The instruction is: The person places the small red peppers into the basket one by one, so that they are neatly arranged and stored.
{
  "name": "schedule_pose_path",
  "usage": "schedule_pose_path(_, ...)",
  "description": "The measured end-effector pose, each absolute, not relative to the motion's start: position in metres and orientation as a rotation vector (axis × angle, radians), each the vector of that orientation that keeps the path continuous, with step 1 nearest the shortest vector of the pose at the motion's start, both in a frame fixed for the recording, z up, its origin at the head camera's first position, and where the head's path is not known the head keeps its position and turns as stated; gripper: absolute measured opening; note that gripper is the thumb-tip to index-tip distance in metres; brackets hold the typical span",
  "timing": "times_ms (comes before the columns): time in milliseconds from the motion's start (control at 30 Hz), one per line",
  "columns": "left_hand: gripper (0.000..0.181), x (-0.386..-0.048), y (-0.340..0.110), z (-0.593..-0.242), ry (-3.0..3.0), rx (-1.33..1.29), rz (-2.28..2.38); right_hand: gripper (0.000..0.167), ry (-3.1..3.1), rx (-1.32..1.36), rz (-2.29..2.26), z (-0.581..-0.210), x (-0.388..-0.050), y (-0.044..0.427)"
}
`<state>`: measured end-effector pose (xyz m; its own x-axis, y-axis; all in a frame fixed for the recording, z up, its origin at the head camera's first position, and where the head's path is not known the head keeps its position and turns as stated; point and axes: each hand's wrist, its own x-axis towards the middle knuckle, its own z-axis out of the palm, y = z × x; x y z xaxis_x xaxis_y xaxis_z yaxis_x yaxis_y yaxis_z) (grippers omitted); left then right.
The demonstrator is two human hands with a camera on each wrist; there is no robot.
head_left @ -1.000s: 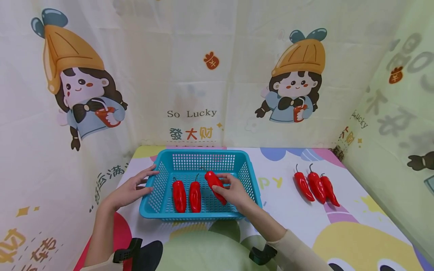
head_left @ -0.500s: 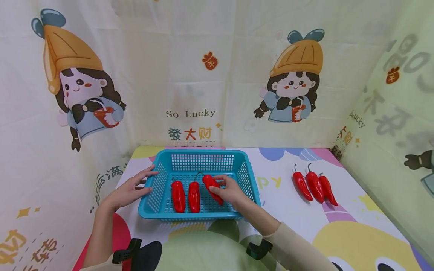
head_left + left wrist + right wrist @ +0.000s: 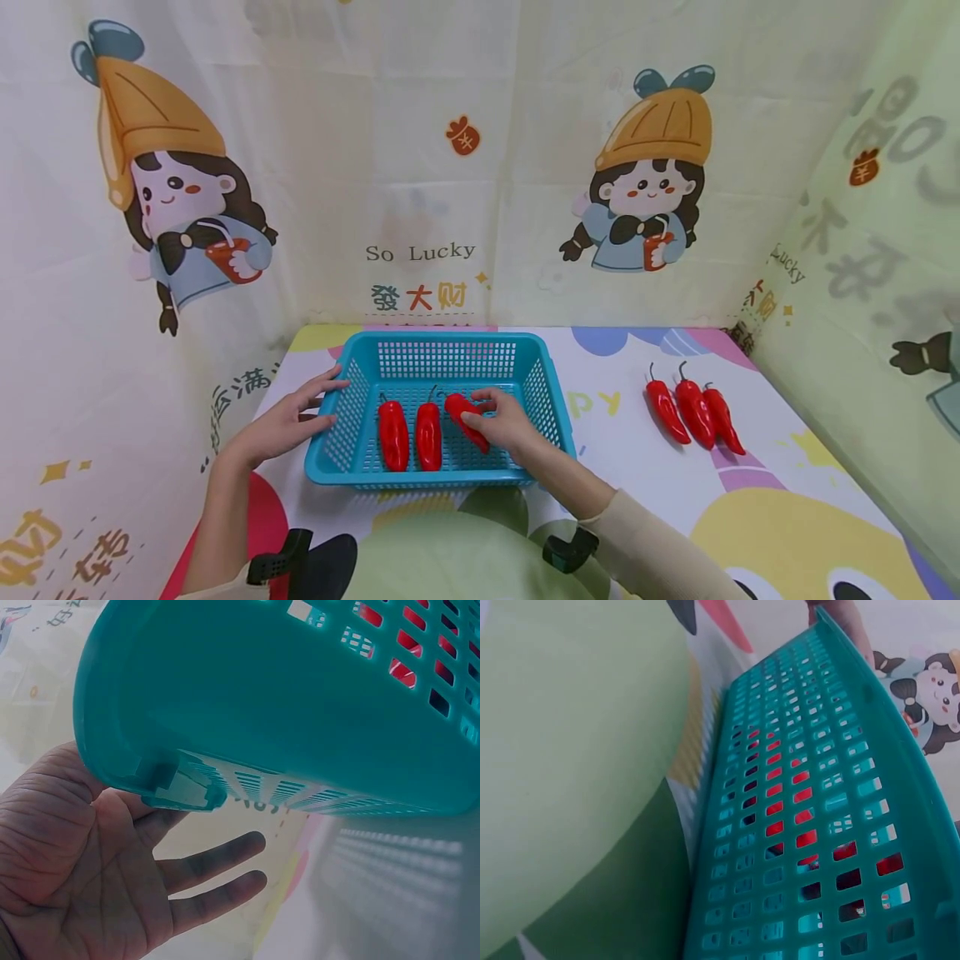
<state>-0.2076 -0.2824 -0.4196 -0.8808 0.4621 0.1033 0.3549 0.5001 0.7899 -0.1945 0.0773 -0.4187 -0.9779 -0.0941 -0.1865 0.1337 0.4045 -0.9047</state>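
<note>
A blue-green plastic basket (image 3: pixel 420 479) with perforated walls stands on the table. Inside it, two glossy red chili peppers, a left one (image 3: pixel 393 436) and a right one (image 3: pixel 428 436), lie side by side, stems toward the back. My right hand (image 3: pixel 510 423) pinches a third red chili pepper (image 3: pixel 457 407), tilted, to their right within the basket. Fingers cover part of it; whether it touches the basket floor I cannot tell. My left hand (image 3: pixel 281 429) rests against the basket's left rim; in the left wrist view its outer fingers (image 3: pixel 217 896) stretch out straight, off the basket.
Three more red chili peppers (image 3: pixel 696 411) lie together on the patterned table (image 3: pixel 615 475), right of the basket. Printed cloth (image 3: pixel 525 208) hangs behind and at both sides. In the right wrist view the basket's front wall (image 3: pixel 780 817) blocks sight of the right hand.
The right hand has moved slightly left and lower with its chili pepper, bringing it nearer the two lying in the basket. The left hand stays at the rim.
</note>
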Motion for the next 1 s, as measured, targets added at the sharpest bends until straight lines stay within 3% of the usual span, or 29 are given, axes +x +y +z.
schedule_pose_path(1000,0.068,-0.2088,-0.2808,-0.4175,2.595,0.706,1.331,0.048,2.433,-0.071,-1.613,-0.4163,-0.1899,0.0777)
